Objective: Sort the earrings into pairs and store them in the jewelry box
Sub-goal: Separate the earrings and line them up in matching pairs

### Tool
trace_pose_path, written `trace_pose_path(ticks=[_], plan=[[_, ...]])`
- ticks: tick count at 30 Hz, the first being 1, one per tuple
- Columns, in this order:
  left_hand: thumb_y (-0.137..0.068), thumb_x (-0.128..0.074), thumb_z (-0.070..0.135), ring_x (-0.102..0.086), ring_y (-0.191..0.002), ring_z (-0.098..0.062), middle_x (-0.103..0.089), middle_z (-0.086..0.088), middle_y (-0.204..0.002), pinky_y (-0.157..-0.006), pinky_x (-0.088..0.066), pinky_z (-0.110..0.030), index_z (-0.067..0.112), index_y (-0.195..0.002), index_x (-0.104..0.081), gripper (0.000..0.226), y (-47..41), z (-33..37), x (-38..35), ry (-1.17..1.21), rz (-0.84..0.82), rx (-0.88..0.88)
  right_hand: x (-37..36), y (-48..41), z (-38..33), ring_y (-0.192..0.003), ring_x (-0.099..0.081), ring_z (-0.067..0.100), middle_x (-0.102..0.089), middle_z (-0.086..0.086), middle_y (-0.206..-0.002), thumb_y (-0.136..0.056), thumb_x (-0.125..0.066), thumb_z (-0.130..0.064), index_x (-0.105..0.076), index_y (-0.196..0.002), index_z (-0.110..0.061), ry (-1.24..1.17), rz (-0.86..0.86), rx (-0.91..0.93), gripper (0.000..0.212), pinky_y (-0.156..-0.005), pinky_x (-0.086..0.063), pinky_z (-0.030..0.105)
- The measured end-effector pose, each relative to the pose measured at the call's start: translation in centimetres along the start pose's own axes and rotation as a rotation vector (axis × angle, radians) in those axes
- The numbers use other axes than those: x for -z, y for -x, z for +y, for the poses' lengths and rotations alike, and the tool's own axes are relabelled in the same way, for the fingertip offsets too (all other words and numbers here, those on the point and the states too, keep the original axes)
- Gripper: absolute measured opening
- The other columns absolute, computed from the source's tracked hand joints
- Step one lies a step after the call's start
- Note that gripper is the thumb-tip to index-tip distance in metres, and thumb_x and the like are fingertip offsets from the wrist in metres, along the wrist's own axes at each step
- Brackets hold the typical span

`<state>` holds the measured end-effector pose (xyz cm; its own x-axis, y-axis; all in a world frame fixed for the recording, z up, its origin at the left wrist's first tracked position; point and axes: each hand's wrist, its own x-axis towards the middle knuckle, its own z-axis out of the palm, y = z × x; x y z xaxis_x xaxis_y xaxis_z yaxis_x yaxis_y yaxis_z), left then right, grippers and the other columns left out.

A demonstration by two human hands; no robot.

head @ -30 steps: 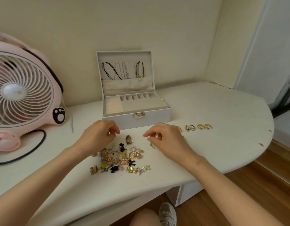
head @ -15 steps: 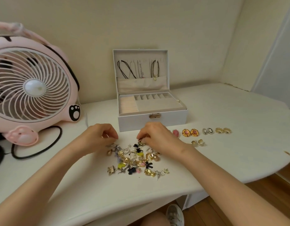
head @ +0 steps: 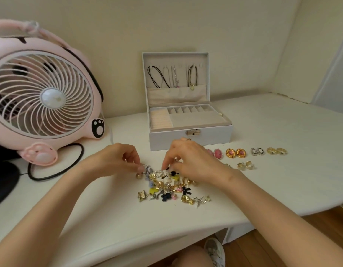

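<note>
Earrings (head: pixel 166 187) lie in a loose heap on the near part of the white table (head: pixel 109 218): gold, black, yellow, pink and pearl pieces overlapping, which is why I judge the matching has to be done by picking through them 1 at a time. Both hands work the far edge of that heap. My view shows the left hand (head: pixel 116 160) with fingers curled, thumb and forefinger pinching a blue-grey earring (head: pixel 147 169) at the heap's far-left corner. The right hand (head: pixel 193 160) is curled too, its fingertips dipped among the pieces beside a small black one; whether it actually holds anything I cannot tell, since the knuckles hide the tips.

Beyond the right wrist, matched pairs sit 2 by 2: gold hoops (head: pixel 246 165) nearer, then a row of a pink pair (head: pixel 217 153) partly hidden by the hand, a gold-rimmed pair (head: pixel 235 152), a black-and-silver pair (head: pixel 257 151) and a gold pair (head: pixel 276 151). Set apart from the heap like that, they read as a staging line, so sorting seems well short of done and storing not yet begun.

Farther back stands the jewelry box (head: pixel 190 135), lid up, its tray compartments bare as far as I can see, with necklaces (head: pixel 157 78) hanging inside the lid. A pink fan (head: pixel 45 97) stands far left.
</note>
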<state>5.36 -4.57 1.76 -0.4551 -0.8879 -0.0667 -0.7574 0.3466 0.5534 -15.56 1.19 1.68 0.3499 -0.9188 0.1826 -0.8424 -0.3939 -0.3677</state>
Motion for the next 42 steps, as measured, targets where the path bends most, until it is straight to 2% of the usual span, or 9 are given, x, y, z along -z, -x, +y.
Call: trace_pose_path(ticks=[4,8,13,17,23,31,35,39,42], plan=[[-0.072,-0.077,0.031,-0.048,-0.069,-0.01,-0.06,0.009,-0.075,-0.064,-0.038,-0.022,0.026,-0.076,-0.065,0.014,0.1,0.6,-0.6,-0.088,-0.028,-0.019,0.8,1.0,0.8,-0.09,-0.041,0.006,-0.056,-0.007,-0.09,-0.085,-0.065,-0.013,-0.073,-0.088,-0.029,0.049,-0.043,-0.044,0.018,-0.077,-0.04,0.028],[-0.07,-0.078,0.029,-0.043,-0.065,-0.007,-0.061,0.008,-0.07,-0.064,-0.036,-0.026,0.026,-0.071,-0.065,0.014,0.3,1.5,-0.6,0.011,0.03,-0.158,0.4,1.2,0.9,-0.095,-0.044,0.009,-0.058,-0.007,-0.087,-0.083,-0.068,-0.022,-0.072,-0.089,-0.031,0.078,-0.069,-0.075,0.012,-0.082,-0.045,0.039],[-0.075,-0.076,0.023,-0.046,-0.072,-0.005,-0.053,0.008,-0.074,-0.067,-0.036,-0.014,0.03,-0.075,-0.069,0.01,1.2,2.7,-1.1,-0.02,-0.209,-0.36,0.3,0.9,0.8,-0.096,-0.045,0.011,-0.059,-0.005,-0.092,-0.085,-0.064,-0.012,-0.07,-0.1,-0.033,0.113,-0.097,-0.042,0.026,-0.074,-0.038,0.028],[-0.077,-0.073,0.025,-0.043,-0.078,0.001,-0.046,0.012,-0.075,-0.074,-0.039,-0.019,0.038,-0.08,-0.063,0.016,1.1,2.9,-1.5,-0.177,-0.222,-0.369,0.2,0.7,0.9,-0.096,-0.047,0.012,-0.059,-0.004,-0.092,-0.082,-0.068,-0.017,-0.07,-0.097,-0.031,0.113,-0.111,-0.04,0.021,-0.071,-0.039,0.027],[-0.074,-0.075,0.032,-0.042,-0.081,0.002,-0.05,0.012,-0.081,-0.078,-0.041,-0.024,0.035,-0.086,-0.062,0.018,1.2,2.7,-1.3,-0.268,-0.203,-0.347,0.2,0.4,0.9,-0.09,-0.047,0.009,-0.059,-0.007,-0.092,-0.076,-0.074,-0.03,-0.066,-0.089,-0.028,0.126,-0.123,-0.03,0.016,-0.058,-0.026,0.015],[-0.08,-0.069,0.028,-0.041,-0.085,0.003,-0.048,0.014,-0.082,-0.075,-0.039,-0.017,0.033,-0.081,-0.061,0.01,1.2,2.5,-1.3,-0.267,-0.197,-0.382,0.6,0.7,0.9,-0.061,-0.049,-0.001,-0.066,-0.009,-0.084,-0.073,-0.077,-0.023,-0.061,-0.076,-0.025,-0.083,-0.084,-0.098,0.017,-0.06,-0.041,0.023],[-0.077,-0.071,0.035,-0.042,-0.086,0.0,-0.049,0.014,-0.084,-0.078,-0.04,-0.019,0.035,-0.08,-0.062,0.01,1.5,2.9,-1.1,-0.195,-0.225,-0.381,0.7,1.3,1.0,-0.062,-0.048,-0.002,-0.065,-0.01,-0.083,-0.076,-0.076,-0.023,-0.062,-0.078,-0.023,-0.173,-0.006,-0.126,0.014,-0.062,-0.039,0.021],[-0.072,-0.072,0.046,-0.039,-0.086,0.006,-0.049,0.015,-0.084,-0.076,-0.037,-0.015,0.031,-0.085,-0.062,0.022,1.6,3.3,-1.7,-0.302,-0.234,-0.356,0.9,2.0,0.8,-0.071,-0.054,0.003,-0.065,-0.008,-0.083,-0.077,-0.074,-0.021,-0.058,-0.074,-0.025,-0.246,0.043,-0.132,0.017,-0.069,-0.048,0.026],[-0.075,-0.068,0.048,-0.04,-0.086,0.007,-0.05,0.017,-0.084,-0.073,-0.036,-0.014,0.033,-0.087,-0.059,0.022,1.9,3.1,-1.9,-0.381,-0.203,-0.374,1.0,2.7,0.6,-0.077,-0.059,0.009,-0.065,-0.007,-0.083,-0.078,-0.073,-0.02,-0.055,-0.073,-0.026,-0.267,0.073,-0.143,0.02,-0.067,-0.043,0.013]])
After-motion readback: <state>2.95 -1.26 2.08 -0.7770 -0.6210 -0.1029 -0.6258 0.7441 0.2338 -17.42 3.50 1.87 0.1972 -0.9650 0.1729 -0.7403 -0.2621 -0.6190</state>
